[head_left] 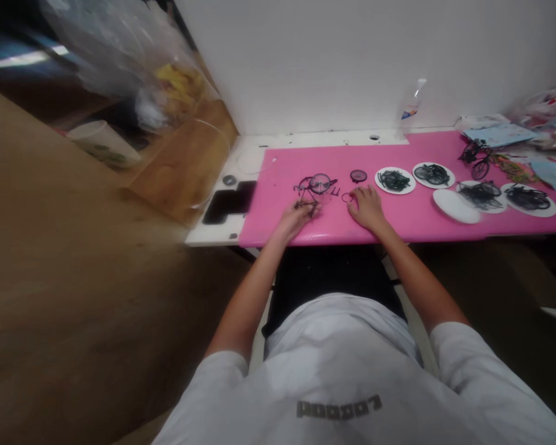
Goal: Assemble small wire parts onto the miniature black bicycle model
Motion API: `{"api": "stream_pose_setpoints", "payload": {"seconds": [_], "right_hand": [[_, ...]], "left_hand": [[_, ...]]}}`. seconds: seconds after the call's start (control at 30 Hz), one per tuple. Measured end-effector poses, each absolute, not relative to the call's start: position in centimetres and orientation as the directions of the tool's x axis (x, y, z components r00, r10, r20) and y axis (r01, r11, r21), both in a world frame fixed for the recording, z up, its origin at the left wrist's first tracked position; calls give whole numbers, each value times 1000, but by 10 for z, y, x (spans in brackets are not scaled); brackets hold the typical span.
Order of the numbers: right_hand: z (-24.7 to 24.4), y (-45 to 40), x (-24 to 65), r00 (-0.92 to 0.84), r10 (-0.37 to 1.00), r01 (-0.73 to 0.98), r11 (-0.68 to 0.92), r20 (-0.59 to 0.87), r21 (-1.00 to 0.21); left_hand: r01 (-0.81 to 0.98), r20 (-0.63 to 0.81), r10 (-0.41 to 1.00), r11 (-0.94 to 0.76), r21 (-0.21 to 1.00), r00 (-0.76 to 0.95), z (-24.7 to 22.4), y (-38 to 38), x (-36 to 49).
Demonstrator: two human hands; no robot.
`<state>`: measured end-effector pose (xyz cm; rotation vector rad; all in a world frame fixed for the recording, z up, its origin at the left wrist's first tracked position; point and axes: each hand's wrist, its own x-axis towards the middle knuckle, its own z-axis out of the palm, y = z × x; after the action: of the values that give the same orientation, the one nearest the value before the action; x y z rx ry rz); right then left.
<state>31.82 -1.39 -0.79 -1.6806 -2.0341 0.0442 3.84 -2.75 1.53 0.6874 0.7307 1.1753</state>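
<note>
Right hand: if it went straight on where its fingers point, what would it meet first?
The right hand would probably meet the small dark ring first; depth and contact are unclear.

I can read no word for certain. Across the front of my white shirt (333, 352), at the bottom centre of the frame, runs a row of dark block letters (338, 408), too blurred to spell. On the bottle (417, 94) at upper right, the coloured label (408, 114) is too small to read.
</note>
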Motion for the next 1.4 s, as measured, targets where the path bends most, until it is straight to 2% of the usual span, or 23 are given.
{"api": "stream_pose_setpoints", "payload": {"seconds": [0.5,1.4], "right_hand": [[0,-16,315,-127,922,893,267,365,-363],[2,-16,316,-201,925,894,308,324,-326]], "left_hand": [[-553,-146,966,242,797,212,13,-26,39],[-539,-147,965,245,806,218,17,-28,39]]}}
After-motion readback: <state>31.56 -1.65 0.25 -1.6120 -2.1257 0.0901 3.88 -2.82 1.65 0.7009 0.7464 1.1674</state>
